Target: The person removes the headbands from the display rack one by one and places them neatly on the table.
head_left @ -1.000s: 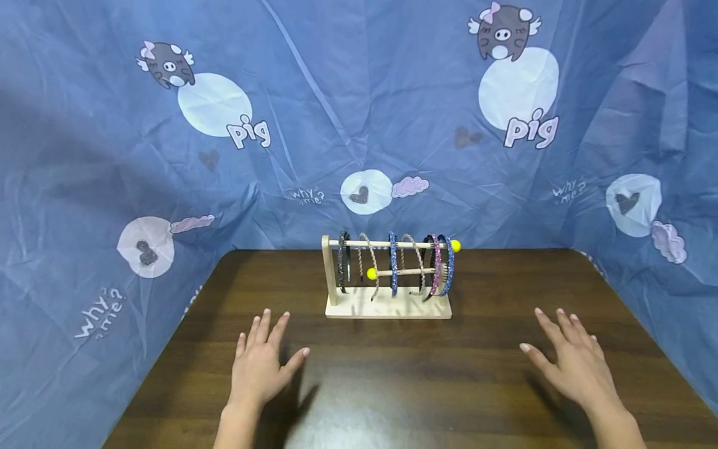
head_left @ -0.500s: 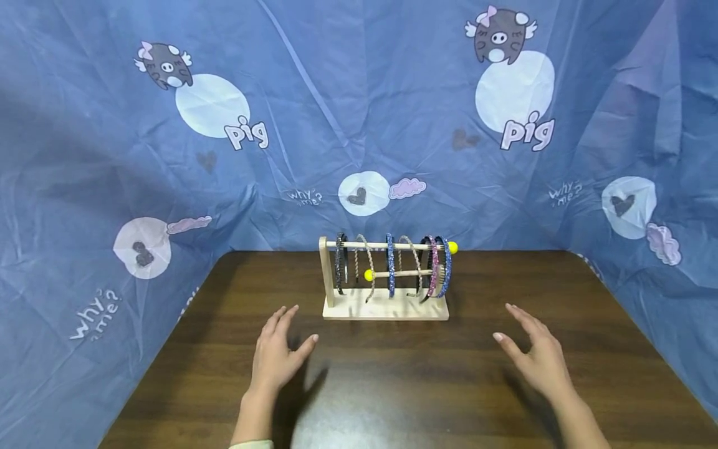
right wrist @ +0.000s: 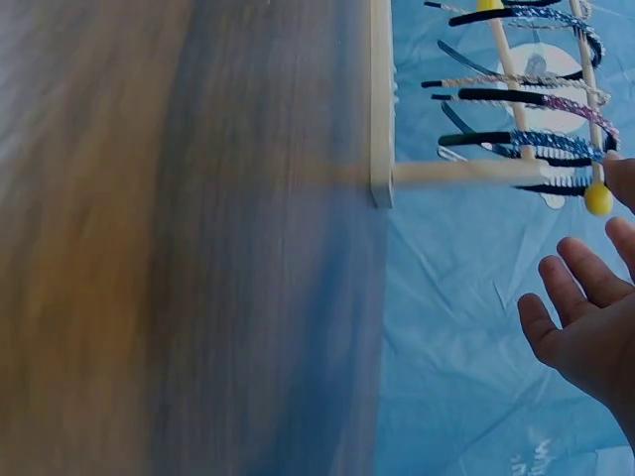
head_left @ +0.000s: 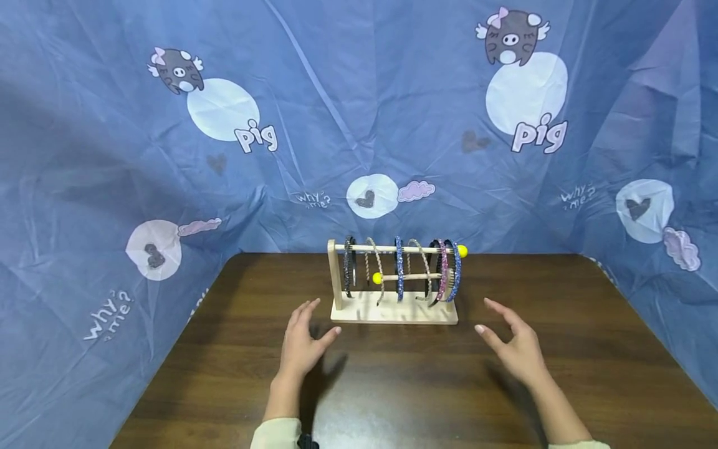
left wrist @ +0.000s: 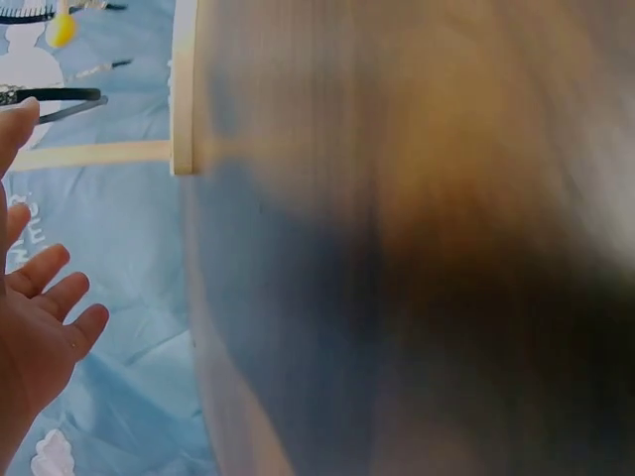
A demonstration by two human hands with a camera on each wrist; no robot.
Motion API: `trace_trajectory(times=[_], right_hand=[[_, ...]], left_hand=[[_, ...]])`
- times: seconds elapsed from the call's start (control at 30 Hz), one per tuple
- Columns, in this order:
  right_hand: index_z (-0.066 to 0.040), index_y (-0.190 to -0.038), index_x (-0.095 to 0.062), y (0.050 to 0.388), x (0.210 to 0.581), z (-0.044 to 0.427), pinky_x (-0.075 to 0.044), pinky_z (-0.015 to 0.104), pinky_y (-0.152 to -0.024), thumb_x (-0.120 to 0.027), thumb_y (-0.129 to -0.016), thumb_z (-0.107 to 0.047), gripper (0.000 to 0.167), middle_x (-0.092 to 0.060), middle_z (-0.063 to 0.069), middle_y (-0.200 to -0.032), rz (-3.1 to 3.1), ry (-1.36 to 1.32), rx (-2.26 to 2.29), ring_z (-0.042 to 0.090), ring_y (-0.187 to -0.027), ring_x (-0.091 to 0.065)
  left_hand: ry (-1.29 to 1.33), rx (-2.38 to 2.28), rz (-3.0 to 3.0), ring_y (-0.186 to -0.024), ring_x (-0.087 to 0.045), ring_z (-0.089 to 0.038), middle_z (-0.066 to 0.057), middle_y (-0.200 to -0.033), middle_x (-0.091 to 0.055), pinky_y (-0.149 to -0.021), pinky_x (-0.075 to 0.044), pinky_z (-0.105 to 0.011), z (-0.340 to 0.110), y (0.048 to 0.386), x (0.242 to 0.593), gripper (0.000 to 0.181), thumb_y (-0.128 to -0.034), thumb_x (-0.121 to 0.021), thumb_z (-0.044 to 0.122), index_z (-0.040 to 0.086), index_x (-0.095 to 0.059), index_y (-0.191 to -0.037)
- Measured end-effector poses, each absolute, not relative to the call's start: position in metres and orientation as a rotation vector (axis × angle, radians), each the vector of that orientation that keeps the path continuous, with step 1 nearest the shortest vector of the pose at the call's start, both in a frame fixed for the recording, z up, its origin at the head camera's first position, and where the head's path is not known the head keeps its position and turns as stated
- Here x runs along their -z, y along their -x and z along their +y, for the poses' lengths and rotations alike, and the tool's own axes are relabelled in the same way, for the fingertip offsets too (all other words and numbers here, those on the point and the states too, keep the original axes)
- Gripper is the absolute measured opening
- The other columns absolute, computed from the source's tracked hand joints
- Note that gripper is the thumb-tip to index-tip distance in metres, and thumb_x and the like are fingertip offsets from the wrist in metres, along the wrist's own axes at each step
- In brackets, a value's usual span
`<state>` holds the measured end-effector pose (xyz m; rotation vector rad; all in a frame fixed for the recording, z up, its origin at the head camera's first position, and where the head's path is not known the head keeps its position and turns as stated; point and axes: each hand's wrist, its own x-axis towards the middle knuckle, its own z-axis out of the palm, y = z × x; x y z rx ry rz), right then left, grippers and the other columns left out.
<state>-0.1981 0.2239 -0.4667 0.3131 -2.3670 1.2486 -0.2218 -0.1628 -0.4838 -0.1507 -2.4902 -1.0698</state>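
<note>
In the head view, a pale wooden rack (head_left: 394, 317) stands upright near the far edge of a brown desk (head_left: 404, 386). Its two horizontal rods end in yellow balls, the upper rod's ball (head_left: 462, 251) at the right and the lower rod's ball (head_left: 378, 278) towards the left. Along the rods hang several headbands: a dark glittery one (head_left: 348, 268) at the left, two beige braided ones, a blue one (head_left: 399, 268) between these, and a pink one (head_left: 443, 269) beside another blue one (head_left: 457, 271) at the right end. The left hand (head_left: 300, 345) is in front of the rack's left end, the right hand (head_left: 517, 349) beyond its right end, both apart from it. Their fingers are released and hold nothing, thumbs held away from the rest. Behind hangs a blue cloth (head_left: 364, 143) printed with pigs and words.

In the left wrist view, the left hand shows at the edge, its fingers spread; one fingertip overlaps the end of a dark headband.

In the right wrist view, the right hand's fingers are spread and slightly bent, near the yellow ball of the upper rod, with the headbands in a row beyond.
</note>
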Motion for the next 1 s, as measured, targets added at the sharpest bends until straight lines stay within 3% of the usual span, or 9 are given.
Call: trace_trajectory(times=[0.2,0.33,0.57,0.8,1.0], right_hand=[[0.0,-0.122,-0.056,0.208,0.464,0.207,-0.039,0.021,-0.085,-0.07,-0.081,-0.001,0.043,-0.061,0.018,-0.116,-2.245,-0.284,-1.415,0.018,-0.105,-0.054],[0.005,-0.12,-0.055,0.21,0.453,0.194,-0.042,0.021,-0.083,-0.067,-0.081,0.004,0.041,-0.06,0.021,-0.114,-2.168,-0.252,-1.569,0.005,-0.099,-0.054],[0.016,-0.118,-0.05,0.219,0.453,0.181,-0.047,0.018,-0.08,-0.062,-0.08,0.014,0.039,-0.061,0.002,-0.104,-1.994,-0.221,-1.868,0.011,-0.094,-0.058],[0.018,-0.12,-0.046,0.231,0.462,0.171,-0.047,0.018,-0.079,-0.058,-0.08,0.017,0.041,-0.053,0.034,-0.113,-1.962,-0.23,-1.92,0.013,-0.095,-0.057],[0.015,-0.123,-0.047,0.247,0.483,0.17,-0.046,0.018,-0.08,-0.058,-0.082,0.016,0.043,-0.052,0.035,-0.115,-1.898,-0.214,-2.01,0.012,-0.096,-0.057]], left_hand=[[0.128,1.164,-2.455,-0.119,-0.044,-0.037,-0.019,-0.13,-0.047,-0.097,-0.035,-0.05,-0.157,0.231,0.491,0.071,-0.0696,-0.081,0.027,0.004,-0.051,-0.13],[0.094,1.206,-2.378,-0.116,-0.046,-0.038,-0.019,-0.125,-0.05,-0.095,-0.037,-0.051,-0.152,0.237,0.494,0.068,-0.0679,-0.082,0.022,0.003,-0.053,-0.127],[-0.08,1.39,-2.314,-0.116,-0.046,-0.038,-0.021,-0.123,-0.052,-0.097,-0.035,-0.05,-0.138,0.246,0.507,0.066,-0.0687,-0.081,0.021,0.004,-0.053,-0.126],[-0.13,1.466,-2.291,-0.116,-0.045,-0.04,-0.023,-0.122,-0.051,-0.097,-0.033,-0.051,-0.127,0.254,0.514,0.068,-0.067,-0.082,0.019,0.003,-0.053,-0.127],[-0.163,1.463,-2.297,-0.114,-0.046,-0.04,-0.022,-0.121,-0.051,-0.097,-0.034,-0.051,-0.123,0.26,0.518,0.071,-0.0644,-0.082,0.017,0.004,-0.052,-0.127]])
